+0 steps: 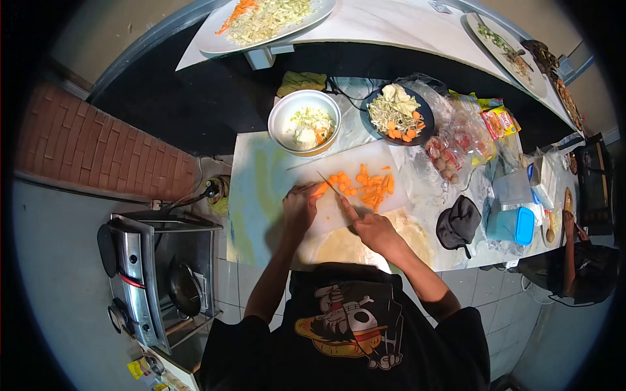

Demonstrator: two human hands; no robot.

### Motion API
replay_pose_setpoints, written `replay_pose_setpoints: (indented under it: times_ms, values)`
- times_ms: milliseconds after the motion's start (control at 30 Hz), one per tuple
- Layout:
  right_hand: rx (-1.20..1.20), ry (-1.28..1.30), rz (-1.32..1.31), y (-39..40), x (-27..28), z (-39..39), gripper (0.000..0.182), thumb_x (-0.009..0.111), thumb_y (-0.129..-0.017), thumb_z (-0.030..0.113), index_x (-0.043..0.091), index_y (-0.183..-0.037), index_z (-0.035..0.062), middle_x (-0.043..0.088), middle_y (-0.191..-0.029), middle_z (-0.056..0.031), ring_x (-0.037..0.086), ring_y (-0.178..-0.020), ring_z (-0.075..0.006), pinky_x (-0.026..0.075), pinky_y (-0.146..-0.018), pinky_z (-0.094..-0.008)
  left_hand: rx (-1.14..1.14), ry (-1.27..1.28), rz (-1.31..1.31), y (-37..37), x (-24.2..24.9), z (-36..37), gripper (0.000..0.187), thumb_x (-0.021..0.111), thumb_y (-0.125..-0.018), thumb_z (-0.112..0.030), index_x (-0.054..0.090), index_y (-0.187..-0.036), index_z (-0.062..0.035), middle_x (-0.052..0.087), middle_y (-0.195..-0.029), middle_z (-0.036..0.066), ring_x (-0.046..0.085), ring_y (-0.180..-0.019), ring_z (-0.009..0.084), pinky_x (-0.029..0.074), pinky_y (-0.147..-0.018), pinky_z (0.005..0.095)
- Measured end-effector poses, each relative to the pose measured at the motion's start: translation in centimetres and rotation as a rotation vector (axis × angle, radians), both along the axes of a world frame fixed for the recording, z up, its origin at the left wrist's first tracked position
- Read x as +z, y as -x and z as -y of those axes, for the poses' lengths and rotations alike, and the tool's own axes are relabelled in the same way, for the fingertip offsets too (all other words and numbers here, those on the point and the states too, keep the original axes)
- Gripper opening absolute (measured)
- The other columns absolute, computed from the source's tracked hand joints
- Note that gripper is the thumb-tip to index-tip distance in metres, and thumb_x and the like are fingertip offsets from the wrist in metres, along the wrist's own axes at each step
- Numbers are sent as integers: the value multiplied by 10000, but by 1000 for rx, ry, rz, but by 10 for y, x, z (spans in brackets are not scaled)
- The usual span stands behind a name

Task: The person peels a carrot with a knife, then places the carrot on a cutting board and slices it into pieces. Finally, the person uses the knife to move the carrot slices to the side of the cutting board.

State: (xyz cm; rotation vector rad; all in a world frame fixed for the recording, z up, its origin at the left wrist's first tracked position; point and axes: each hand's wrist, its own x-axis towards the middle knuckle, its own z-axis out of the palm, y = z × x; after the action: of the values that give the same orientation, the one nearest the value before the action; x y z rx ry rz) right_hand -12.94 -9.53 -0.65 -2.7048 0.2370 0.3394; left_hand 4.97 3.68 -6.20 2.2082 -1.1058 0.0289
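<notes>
My left hand (300,207) is closed around a carrot (319,190) at the left side of a white cutting board (326,225). In my right hand (375,233) is a knife (328,184), its blade lying across the carrot's right end. The handle is mostly covered by my fingers. Cut carrot pieces (373,189), some round and some stick-like, lie on the board right of the blade. Behind the board stands a white bowl (275,125) with chopped vegetables and pale lumps. Beside it, a dark plate (425,117) carries bean sprouts, carrot slices and pale pieces.
Plastic bags (450,143), a black cap (458,223) and a blue-lidded container (523,225) sit to the right. Plates of cut vegetables (267,19) stand on the raised shelf (391,26). A stove (134,260) is at left. Another person's arm (570,254) shows at far right.
</notes>
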Motion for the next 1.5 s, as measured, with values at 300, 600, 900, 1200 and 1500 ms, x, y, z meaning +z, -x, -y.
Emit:
replay_pose_setpoints:
  times_ms: [300, 600, 900, 1200, 1500]
  values:
    - [-187, -12, 81, 9, -31, -26, 917, 619, -837, 97, 94, -1583, 189, 650, -873, -180, 657, -748, -378, 551, -655, -464, -24, -37, -19, -9, 8, -1, 278, 729, -808, -165, 722, -1086, -173, 706, -1014, 27, 659, -903, 269, 558, -755, 396]
    - [-266, -177, 241, 15, -33, -31, 967, 605, -771, -12, 117, -1581, 190, 619, -730, -197, 633, -683, -381, 522, -630, -473, -93, -3, 59, -11, 8, -6, 258, 717, -824, -174, 725, -1082, -168, 698, -985, 24, 644, -846, 257, 557, -725, 389]
    - [-221, -154, 320, 14, -33, -37, 983, 611, -739, -39, 132, -1578, 141, 606, -695, -189, 612, -645, -372, 516, -630, -463, -93, 70, 92, -7, 3, -6, 211, 724, -814, -120, 745, -1023, -138, 713, -960, 20, 647, -781, 248, 556, -701, 365]
    - [-224, -117, 310, 14, -35, -38, 969, 611, -760, -19, 126, -1582, 151, 611, -695, -181, 619, -636, -371, 513, -622, -457, -87, 108, 95, -6, 3, -5, 206, 733, -802, -101, 747, -1006, -125, 722, -956, 24, 652, -775, 248, 556, -696, 361]
    - [-194, -72, 229, 14, -30, -30, 965, 621, -781, -9, 114, -1583, 165, 620, -692, -186, 618, -623, -367, 523, -598, -451, -98, 130, 75, -8, 4, -5, 226, 742, -779, -74, 748, -1001, -115, 722, -953, 30, 648, -781, 255, 550, -704, 364]
